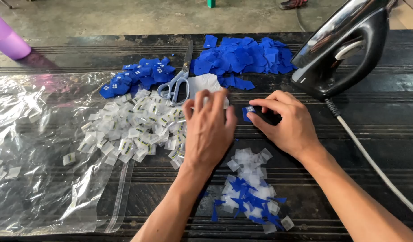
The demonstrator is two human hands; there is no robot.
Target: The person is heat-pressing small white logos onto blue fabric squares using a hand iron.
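Nearest you, a small heap of clear backing scraps and blue offcuts (251,190) is lying on the dark ribbed table (377,130), just between your two forearms. Your left hand (209,130) is reaching forward, palm down, fingers fanned loosely and curling at the tips over a white sheet (205,84); whether it is gripping anything underneath, you cannot tell from here. Your right hand (285,121) is angling in from the right with the wrist bent, thumb and forefinger pinching a small blue square patch (248,112) against the table, right beside your left fingertips. Left of your left hand, a spread of small clear-wrapped labels (134,130) is sitting partly on a crumpled plastic bag (40,148). Beyond your hands, scissors with pale handles (178,80) are lying between a small pile of blue patches with white marks (139,76) and a larger pile of plain blue squares (244,58). A black iron (341,49) is standing at the far right, its cord (372,166) trailing past your right arm.
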